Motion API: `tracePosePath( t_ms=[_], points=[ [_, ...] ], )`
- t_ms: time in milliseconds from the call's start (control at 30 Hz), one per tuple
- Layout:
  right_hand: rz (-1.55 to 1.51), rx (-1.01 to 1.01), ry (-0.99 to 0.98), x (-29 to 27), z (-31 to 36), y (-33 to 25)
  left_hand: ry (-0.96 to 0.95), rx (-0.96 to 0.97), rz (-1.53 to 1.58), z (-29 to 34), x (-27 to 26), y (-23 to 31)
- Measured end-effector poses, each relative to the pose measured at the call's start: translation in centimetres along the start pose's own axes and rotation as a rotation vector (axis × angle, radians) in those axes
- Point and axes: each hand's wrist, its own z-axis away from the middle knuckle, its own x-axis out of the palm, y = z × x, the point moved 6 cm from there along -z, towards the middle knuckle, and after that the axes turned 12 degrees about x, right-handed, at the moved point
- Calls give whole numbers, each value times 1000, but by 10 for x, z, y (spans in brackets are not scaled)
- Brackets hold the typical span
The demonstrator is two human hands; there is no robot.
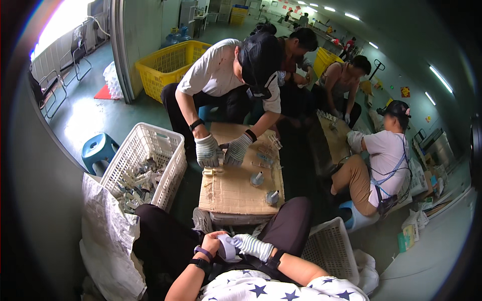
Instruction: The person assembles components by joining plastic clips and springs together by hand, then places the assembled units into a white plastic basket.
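Close to my lap, my bare left hand (213, 244) is closed on the side of a pale ring-shaped piece (229, 248), perhaps a roll. My right hand (254, 246), in a striped glove, holds the other side of it, its fingertips partly hidden. Ahead stands a low work surface topped with a cardboard sheet (226, 193). On its right side are two grey nozzle-like parts, one upright (257, 179) and one nearer me (272, 197). A co-worker's striped gloves (221, 152) handle small parts at the left edge, next to a cream-coloured piece (213, 171).
A white basket (173, 150) at the left holds many small parts, with a blue stool (98, 150) behind it. Another white basket (331, 246) stands by my right knee. A yellow crate (150, 75) is farther back. Several people sit around, one on the right (391, 155).
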Motion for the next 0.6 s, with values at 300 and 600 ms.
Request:
tracePosePath(
  t_ms=[300, 600],
  points=[
    [-515, 12, -414, 44, -24, 36, -110, -2, -161, -5, -4, -13],
    [-458, 108, -425, 44, -9, 12, -66, 48, -134, 0, -5, 5]
  ],
)
